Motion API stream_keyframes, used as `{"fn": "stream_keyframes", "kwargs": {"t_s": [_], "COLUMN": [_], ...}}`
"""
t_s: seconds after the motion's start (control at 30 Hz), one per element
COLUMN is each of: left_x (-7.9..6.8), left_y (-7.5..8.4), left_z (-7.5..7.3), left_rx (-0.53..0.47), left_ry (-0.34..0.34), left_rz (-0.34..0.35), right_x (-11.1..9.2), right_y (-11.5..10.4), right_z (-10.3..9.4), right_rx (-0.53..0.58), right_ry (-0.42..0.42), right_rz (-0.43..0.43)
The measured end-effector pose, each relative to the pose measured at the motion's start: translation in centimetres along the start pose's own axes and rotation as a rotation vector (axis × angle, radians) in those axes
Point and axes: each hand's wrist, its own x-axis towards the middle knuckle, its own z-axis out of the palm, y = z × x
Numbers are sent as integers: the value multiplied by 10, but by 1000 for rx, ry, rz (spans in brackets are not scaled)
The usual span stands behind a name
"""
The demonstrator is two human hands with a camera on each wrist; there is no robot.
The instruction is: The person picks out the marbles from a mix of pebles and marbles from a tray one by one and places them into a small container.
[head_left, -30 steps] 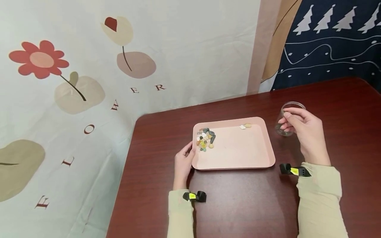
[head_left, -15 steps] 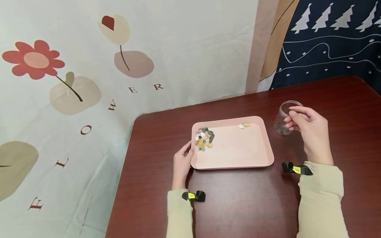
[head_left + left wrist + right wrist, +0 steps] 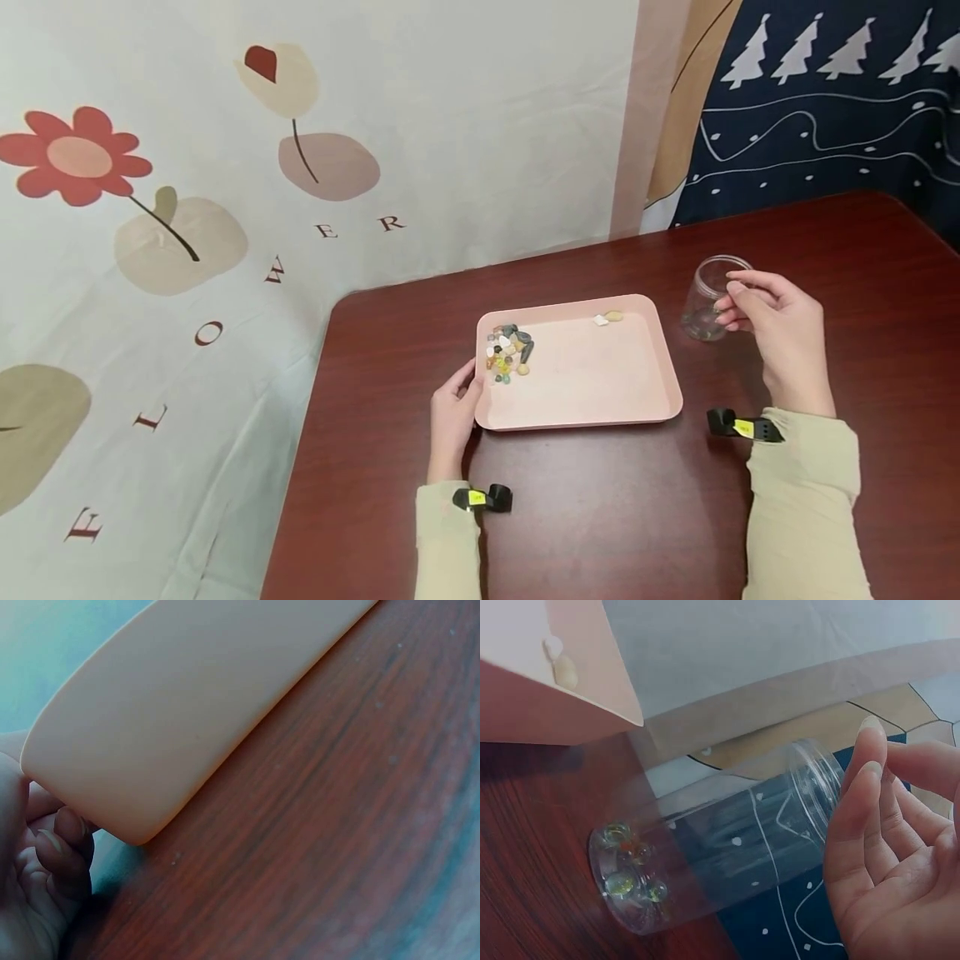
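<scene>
A pink tray (image 3: 592, 379) lies on the table, with a pile of pebbles and glass beads (image 3: 512, 346) at its left end. My left hand (image 3: 452, 417) grips the tray's left edge; in the left wrist view its fingers (image 3: 66, 851) curl by the tray corner. Upright to the right of the tray stands a clear jar (image 3: 699, 317). Several glass marbles (image 3: 620, 883) lie at its bottom. My right hand (image 3: 787, 333) is beside the jar's mouth, thumb and index fingertips close together. Nothing shows between them in the right wrist view.
A white stone (image 3: 601, 320) and a tan stone (image 3: 614, 316) lie apart near the tray's back right corner. The reddish-brown table (image 3: 600, 517) meets a pale flower-print cloth (image 3: 465, 167) at the back. A dark cloth with trees (image 3: 817, 125) hangs at the back right.
My right hand has shifted slightly right, from over the jar's mouth to its right side. The left hand stays on the tray edge. The whole view has drifted a little.
</scene>
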Motion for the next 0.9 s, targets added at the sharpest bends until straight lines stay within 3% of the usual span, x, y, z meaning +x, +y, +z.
{"fn": "stream_keyframes", "kwargs": {"t_s": [0.53, 0.9], "left_x": [-1, -1], "left_y": [2, 1], "left_z": [0, -1], "left_rx": [-35, -16], "left_ry": [0, 1], "left_rz": [-8, -6], "right_x": [1, 4], "right_y": [4, 9], "right_z": [-6, -4], "right_rx": [66, -9], "right_ry": [2, 40], "right_rz": [-9, -16]}}
